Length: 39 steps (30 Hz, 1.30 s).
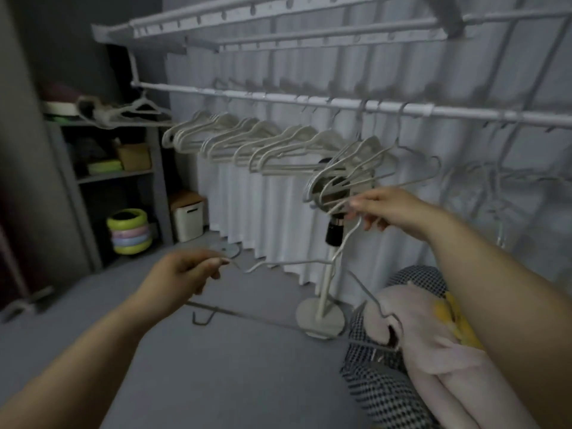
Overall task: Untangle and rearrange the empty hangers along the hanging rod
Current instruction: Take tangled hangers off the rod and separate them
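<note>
Hanging rod (278,99): white, crosses the view from the upper left down towards the right, in front of a white curtain (263,212).
Hangers in row (247,140): pale, empty, hung side by side on the left half of the rod, fairly evenly spaced.
Hanger cluster (356,168): several thin hangers bunched and overlapping on the rod right of the row, just above the right hand.
Far hangers (495,174): more on the rod at the right, too blurred to count.
Loose hanger (294,263): thin wire, off the rod, held tilted low between both hands; its bottom bar slants over the floor.
Left hand (185,270): fingers curled, pinching the end of one shoulder arm of the loose hanger.
Right hand (387,209): raised just below the cluster, fingertips pinching the upper wire of the loose hanger.
Upper rack (278,20): grey bars with pegs, above the rod.
Stand (322,317): white pole on a round base on the floor, behind the loose hanger.
Shelf unit (123,174): grey, at the left, carrying boxes and folded items.
Ring stack (131,232): coloured rings on the bottom shelf.
White box (188,218): on the floor by the curtain.
Pink garment (433,335): lies on checked fabric (387,397), lower right.
</note>
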### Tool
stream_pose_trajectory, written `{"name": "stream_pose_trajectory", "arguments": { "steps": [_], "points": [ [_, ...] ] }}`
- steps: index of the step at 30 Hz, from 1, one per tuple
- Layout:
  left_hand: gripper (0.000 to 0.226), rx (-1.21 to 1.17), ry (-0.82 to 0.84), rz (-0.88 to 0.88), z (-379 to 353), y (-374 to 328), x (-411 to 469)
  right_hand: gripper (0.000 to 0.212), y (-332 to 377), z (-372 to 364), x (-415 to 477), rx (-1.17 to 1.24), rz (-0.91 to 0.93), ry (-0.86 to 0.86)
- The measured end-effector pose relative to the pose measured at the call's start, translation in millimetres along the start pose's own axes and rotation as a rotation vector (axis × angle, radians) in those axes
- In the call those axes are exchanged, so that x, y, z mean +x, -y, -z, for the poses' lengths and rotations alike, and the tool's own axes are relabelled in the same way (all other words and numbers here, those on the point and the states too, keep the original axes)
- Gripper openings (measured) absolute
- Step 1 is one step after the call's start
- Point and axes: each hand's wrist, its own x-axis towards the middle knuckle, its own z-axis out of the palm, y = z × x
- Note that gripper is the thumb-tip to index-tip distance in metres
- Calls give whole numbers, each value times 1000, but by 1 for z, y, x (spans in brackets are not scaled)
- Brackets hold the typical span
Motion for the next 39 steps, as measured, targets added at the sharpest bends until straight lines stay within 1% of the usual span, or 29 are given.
{"name": "stream_pose_trajectory", "arguments": {
  "steps": [1,3,5,6,7,8,9,11,12,13,15,17,20,21,22,24,26,28,29,33,36,39],
  "points": [
    [34,-23,-4,31,10,8,-9,13,6,-13,-1,13,13,33],
    [32,-49,-37,76,26,23,-23,17,17,-35,-3,53,24,35],
    [23,-23,-142,108,41,31,-33,20,24,-53,-7,127,9,43],
    [13,57,-226,120,47,38,-36,21,28,-62,-9,170,3,52],
    [12,164,-308,143,53,43,-37,22,32,-69,-12,207,1,56],
    [24,279,-351,169,58,48,-38,23,37,-76,-14,229,-4,54],
    [32,356,-346,176,61,52,-39,23,42,-82,-16,249,-9,50],
    [34,361,-268,195,59,55,-44,16,53,-91,-20,332,-33,40],
    [32,312,-209,209,55,54,-47,9,59,-94,-21,394,-52,25],
    [30,253,-147,204,50,53,-50,7,65,-97,-23,453,-69,0],
    [28,147,-28,202,40,49,-52,16,73,-102,-25,531,-92,-58],
    [25,47,69,190,30,42,-54,18,78,-107,-28,560,-112,-125],
    [20,-142,251,157,11,27,-56,11,81,-110,-33,629,-160,-242],
    [21,-185,326,152,4,22,-57,7,81,-109,-36,656,-171,-268],
    [25,-202,400,154,-2,18,-57,9,82,-108,-39,674,-179,-294],
    [29,-170,491,138,-15,12,-57,23,81,-103,-44,694,-183,-353],
    [22,-110,535,82,-25,8,-56,23,79,-96,-47,711,-176,-397],
    [10,-95,562,40,-34,3,-53,12,74,-88,-49,696,-168,-412],
    [9,-93,562,32,-37,0,-51,14,71,-84,-50,678,-168,-417],
    [12,-91,540,47,-47,-8,-36,28,54,-67,-50,580,-206,-444],
    [23,-123,506,77,-56,-12,-21,37,35,-51,-47,432,-241,-512],
    [26,-160,482,105,-72,-20,-4,34,6,-29,-39,252,-216,-630]
  ]
}}
